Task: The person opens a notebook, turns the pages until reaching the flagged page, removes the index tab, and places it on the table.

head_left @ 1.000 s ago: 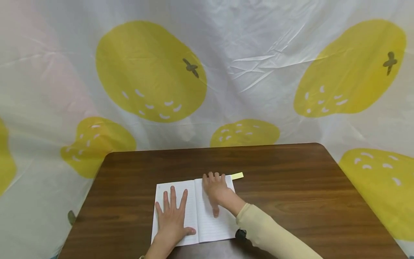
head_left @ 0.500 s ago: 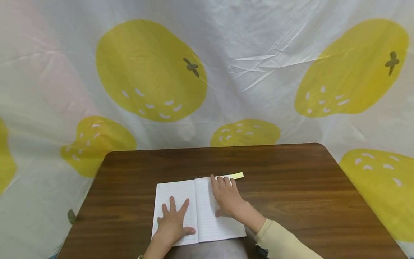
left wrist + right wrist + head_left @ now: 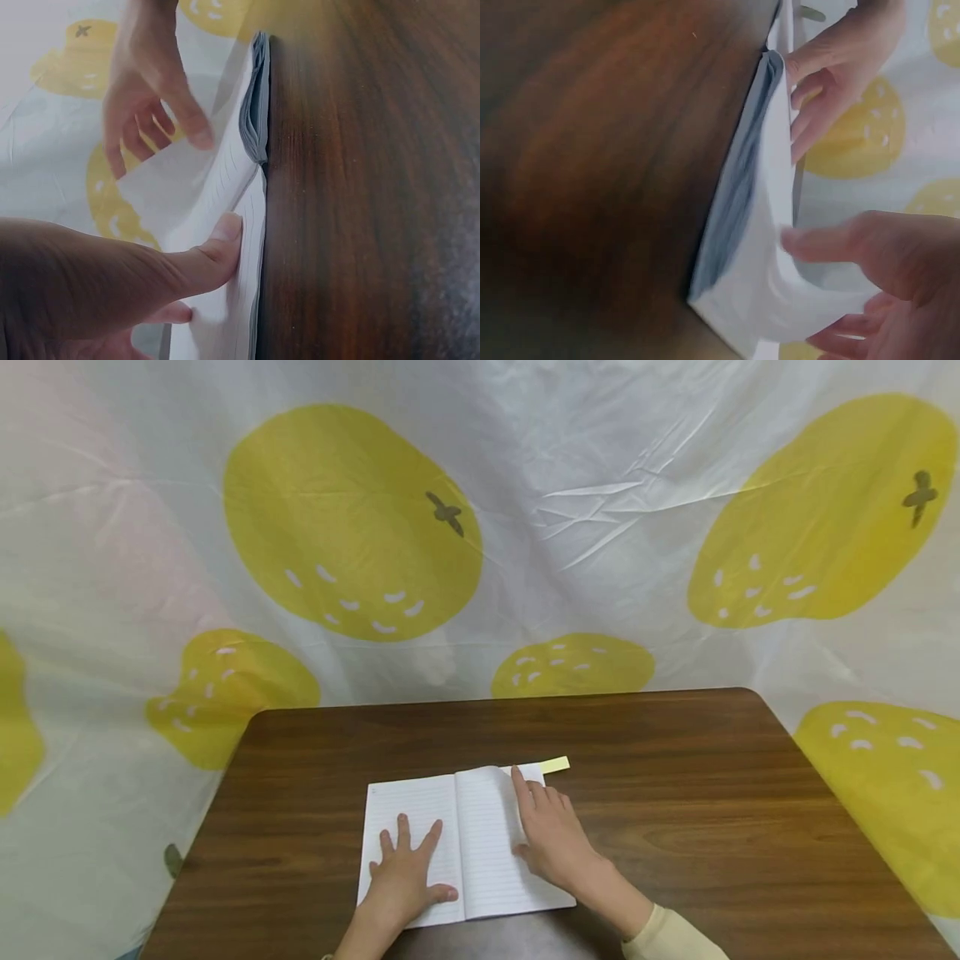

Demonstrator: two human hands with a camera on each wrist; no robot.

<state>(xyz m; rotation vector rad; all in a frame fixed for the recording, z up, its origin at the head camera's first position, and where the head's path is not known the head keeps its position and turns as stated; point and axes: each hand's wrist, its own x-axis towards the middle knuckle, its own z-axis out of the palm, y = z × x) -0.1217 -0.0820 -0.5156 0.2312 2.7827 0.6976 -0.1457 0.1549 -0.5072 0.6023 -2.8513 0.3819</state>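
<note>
- Your lined notebook (image 3: 483, 893) lies open on the worktop (image 3: 712, 827), towards its near side and left of the middle, probably so both hands reach it easily.
- Your left hand (image 3: 401, 877) rests on the left page (image 3: 405, 795), fingers spread wide and thumb towards the fold; that seems meant to hold the notebook flat and stop it sliding.
- Your right hand (image 3: 555, 839) touches the right page (image 3: 487, 843) at its outer side, thumb parted from the fingers, index finger straight towards the far edge; no tight pinch shows. The paper bows up there, so this grip likely separates it from the leaves beneath.
- A yellow tab (image 3: 555, 765) juts out past the far right corner, presumably as a marker.
- Count: one notebook, two facing pages, one tab, two hands; behind, one patterned cloth (image 3: 600, 552) showing six yellow fruit shapes (image 3: 352, 527), some cut off.
</note>
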